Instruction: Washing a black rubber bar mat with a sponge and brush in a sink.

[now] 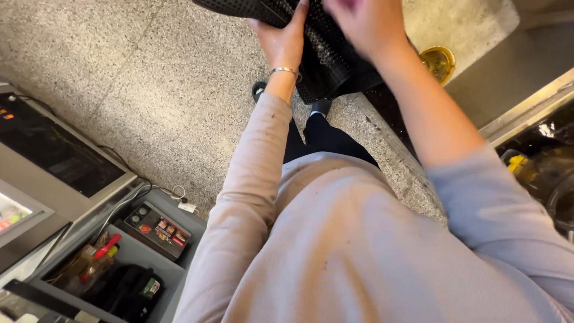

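Head view, looking straight down the person's torso to the speckled grey terrazzo floor (149, 78).

Object in hand: a black perforated rubber floor mat (326, 57), dimpled or holed surface, held at 12 o'clock at the top of the frame, above the floor and in front of the person's dark shoes (320, 106). Its upper part runs out of frame, so its full extent cannot be told.

Left hand (281, 39): fingers curled over the mat's left portion, thumb side up, closed on the material; silver bracelet (286, 70) at the wrist. Right hand (359, 21): blurred, lying on the mat's upper right surface; it appears to press or grip, but a firm clamp cannot be confirmed. The hands sit close together, both on the mat.

Handling judgement: the mat bends and drapes under the hands, so it reads as flexible, not stiff. Likely moderately heavy and floppy, possibly wet or greasy near the drain, so slippery. Not fragile. Best hold: along an edge with fingers hooked through the perforations, hands spread wider to stop sagging.

Surroundings: round brass floor drain (438, 61) at 1 o'clock, just beside the mat. Grey shelf unit (173, 263) with bottles and a small box at 8 o'clock. Steel counter edge (526, 104) at 3 o'clock.
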